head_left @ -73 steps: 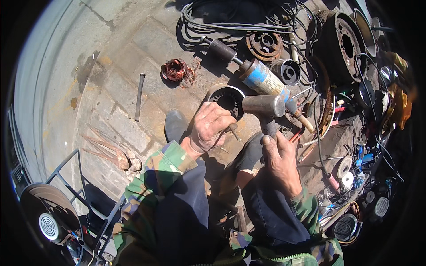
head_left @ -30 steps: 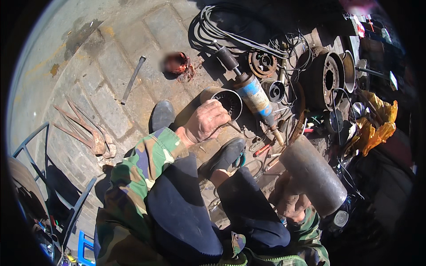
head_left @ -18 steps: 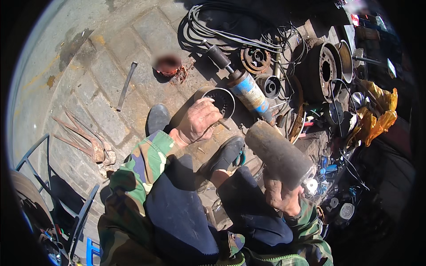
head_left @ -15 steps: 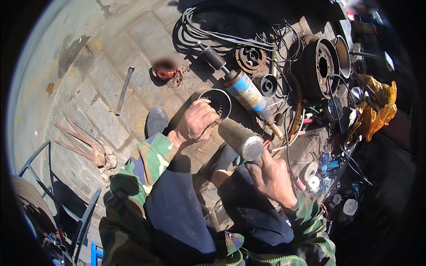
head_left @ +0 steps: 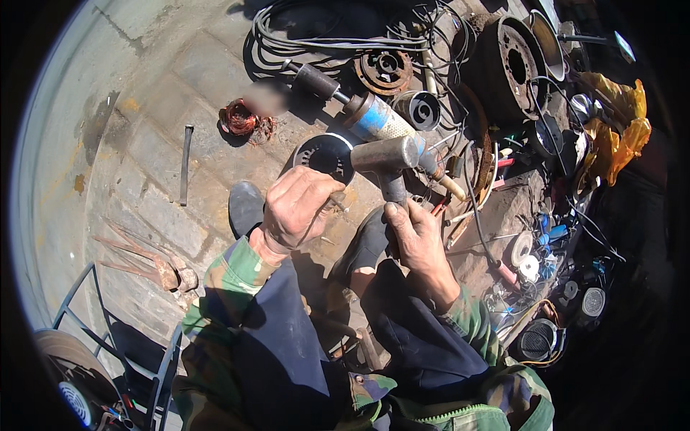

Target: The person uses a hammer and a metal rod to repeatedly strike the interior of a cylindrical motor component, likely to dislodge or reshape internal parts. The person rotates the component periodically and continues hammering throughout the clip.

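Observation:
My right hand (head_left: 419, 241) is wrapped round the handle of a hammer with a thick metal cylindrical head (head_left: 381, 154). That head is in the air, just right of a round metal stator (head_left: 305, 152) with a slotted inner rim. My left hand (head_left: 298, 207) is closed round a short metal rod, probably a chisel or punch (head_left: 338, 202), whose end sticks out to the right of the fingers. This hand is at the near side of the stator and covers part of its edge. The hammer head and the rod are apart.
Beyond the hammer lies a blue and silver cylindrical pump (head_left: 384, 121). Copper windings (head_left: 238, 118), a flat metal bar (head_left: 186, 165) and rusty tongs (head_left: 154, 267) lie on the paving at left. Cables (head_left: 323, 44), a wheel rim (head_left: 514, 65) and small parts crowd the right side.
The hammer head has swung up and away from the rod, with its handle now more upright. My left hand has shifted nearer to me relative to the stator. The view has shifted slightly.

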`<action>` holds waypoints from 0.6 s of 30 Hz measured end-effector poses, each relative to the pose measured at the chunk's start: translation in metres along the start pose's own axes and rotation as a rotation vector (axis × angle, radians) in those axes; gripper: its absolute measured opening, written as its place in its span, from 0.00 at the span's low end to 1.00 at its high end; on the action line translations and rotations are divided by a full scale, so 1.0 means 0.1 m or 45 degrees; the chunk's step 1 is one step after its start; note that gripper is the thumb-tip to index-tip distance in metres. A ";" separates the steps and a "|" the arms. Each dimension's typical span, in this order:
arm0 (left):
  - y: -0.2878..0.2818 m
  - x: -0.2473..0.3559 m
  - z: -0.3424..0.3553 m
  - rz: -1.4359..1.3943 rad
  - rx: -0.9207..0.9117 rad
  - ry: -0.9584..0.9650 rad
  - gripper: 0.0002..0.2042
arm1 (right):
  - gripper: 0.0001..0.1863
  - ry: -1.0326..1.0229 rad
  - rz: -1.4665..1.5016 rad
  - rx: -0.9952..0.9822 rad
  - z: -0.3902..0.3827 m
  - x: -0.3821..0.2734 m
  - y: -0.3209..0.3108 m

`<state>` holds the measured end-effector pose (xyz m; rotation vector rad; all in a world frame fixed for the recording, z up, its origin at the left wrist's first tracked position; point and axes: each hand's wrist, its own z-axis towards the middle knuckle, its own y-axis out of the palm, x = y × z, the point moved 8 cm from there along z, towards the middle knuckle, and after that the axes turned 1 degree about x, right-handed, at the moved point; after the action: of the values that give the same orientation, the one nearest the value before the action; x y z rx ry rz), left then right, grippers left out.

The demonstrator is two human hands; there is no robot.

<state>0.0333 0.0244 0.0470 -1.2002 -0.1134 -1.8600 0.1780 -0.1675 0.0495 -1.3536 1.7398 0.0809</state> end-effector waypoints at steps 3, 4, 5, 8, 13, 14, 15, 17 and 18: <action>-0.14 0.07 0.13 -0.040 0.071 -0.057 0.10 | 0.28 0.058 0.037 -0.042 0.07 0.20 0.05; -0.19 0.06 0.15 -0.097 0.118 -0.105 0.08 | 0.29 0.015 -0.005 -0.025 0.09 0.21 0.04; -0.24 0.02 0.15 -0.148 0.174 -0.193 0.07 | 0.29 -0.022 -0.050 -0.016 0.10 0.21 0.04; -0.31 -0.08 0.11 -0.251 0.339 -0.363 0.08 | 0.30 -0.038 0.038 -0.001 0.11 0.24 0.05; -0.20 -0.14 0.04 -0.223 0.312 -0.382 0.07 | 0.30 0.017 0.022 0.001 0.13 0.29 0.01; -0.18 -0.14 0.03 -0.211 0.299 -0.377 0.07 | 0.30 0.021 0.033 -0.001 0.13 0.30 0.00; -0.16 -0.14 0.03 -0.201 0.284 -0.373 0.07 | 0.30 0.029 0.028 -0.003 0.12 0.31 0.00; -0.16 -0.16 0.01 -0.204 0.287 -0.405 0.07 | 0.30 -0.032 0.034 0.005 0.11 0.28 -0.02; -0.16 -0.17 0.01 -0.204 0.289 -0.421 0.07 | 0.29 0.000 0.019 -0.003 0.11 0.31 -0.02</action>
<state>0.0247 0.0447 0.0400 -1.3583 -0.6036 -1.7126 0.1863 -0.1849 0.0232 -1.3429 1.7506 0.0910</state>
